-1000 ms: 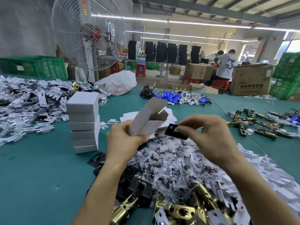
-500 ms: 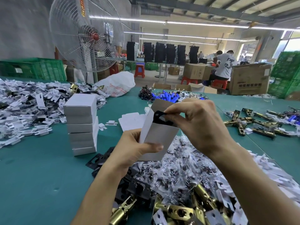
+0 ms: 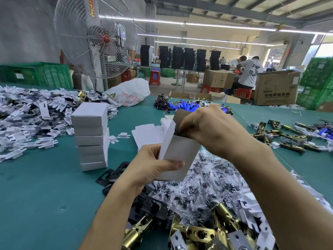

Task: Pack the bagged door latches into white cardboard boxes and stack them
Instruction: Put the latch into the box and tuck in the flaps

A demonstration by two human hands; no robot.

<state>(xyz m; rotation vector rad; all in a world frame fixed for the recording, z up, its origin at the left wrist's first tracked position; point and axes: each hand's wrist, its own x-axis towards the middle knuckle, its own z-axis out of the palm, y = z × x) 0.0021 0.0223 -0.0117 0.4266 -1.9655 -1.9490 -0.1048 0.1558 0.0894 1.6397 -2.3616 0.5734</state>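
My left hand [image 3: 153, 165] grips a white box [image 3: 178, 159], thumb across its front, and holds it up just right of the stack of shut boxes [image 3: 91, 136] on the green surface [image 3: 45, 195]. Its top flap is open. My right hand [image 3: 212, 130] is at that open top, fingers curled down into it. Something dark shows under them, but I cannot tell if they hold it. Right of the stack, under the box, lies a heap of little bags [image 3: 207, 183], with brass latches [image 3: 198, 233] nearer me.
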